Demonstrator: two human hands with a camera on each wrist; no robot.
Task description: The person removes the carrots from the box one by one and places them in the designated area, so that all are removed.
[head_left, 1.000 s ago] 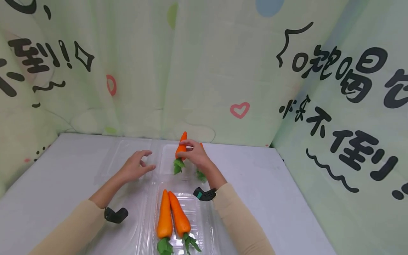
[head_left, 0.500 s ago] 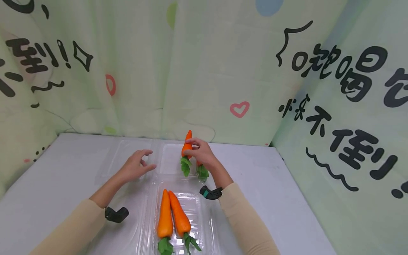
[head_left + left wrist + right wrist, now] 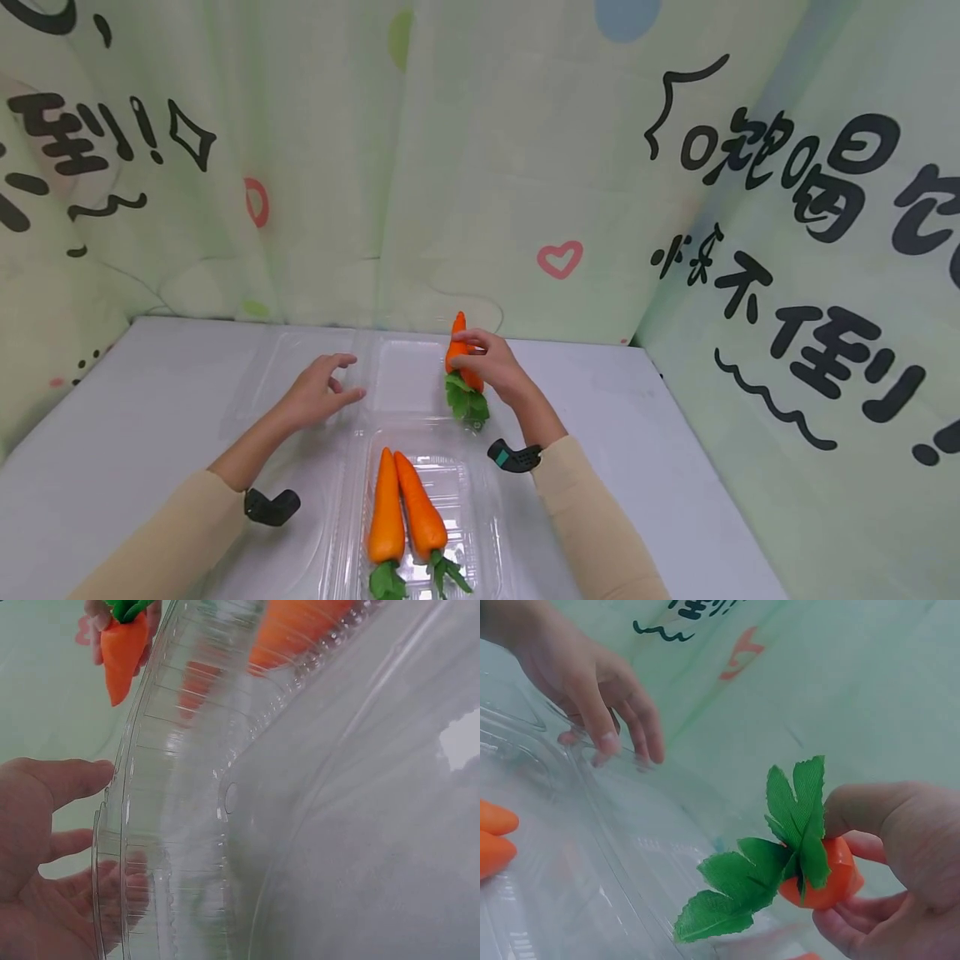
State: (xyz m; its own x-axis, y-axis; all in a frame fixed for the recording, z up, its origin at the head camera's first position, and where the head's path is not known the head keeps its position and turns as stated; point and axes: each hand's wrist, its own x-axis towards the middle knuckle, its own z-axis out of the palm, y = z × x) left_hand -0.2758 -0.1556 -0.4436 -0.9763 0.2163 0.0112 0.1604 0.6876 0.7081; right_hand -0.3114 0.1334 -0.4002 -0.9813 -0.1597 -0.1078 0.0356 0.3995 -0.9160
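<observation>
My right hand (image 3: 497,364) holds a tapering orange carrot with green, cloth-like leaves (image 3: 455,354), pinched between thumb and fingers just right of the middle of the head frame. A second ago I had it further left, well apart from its neighbour; now it has come rightward with my hand. It overlaps another orange carrot with a leafy green top (image 3: 475,382) at the right side of the far clear plastic box (image 3: 408,375), and their leaves run together in one clump. I cannot tell whether the two carrots touch, or whether mine rests on the box.

My left hand (image 3: 313,392) has kept its place, left of the middle, fingers lightly bent with a wide gap from the thumb. It holds nothing that I can see. In the left wrist view its thumb tip lies at the clear plastic edge; whether it presses there I cannot tell.

At the bottom centre, the near ribbed box of clear plastic (image 3: 459,483) is as it was: a long orange carrot with a broad-leaved top (image 3: 386,512) lies on the left, and beside it a slanting orange carrot with thin green sprigs (image 3: 422,512).
</observation>
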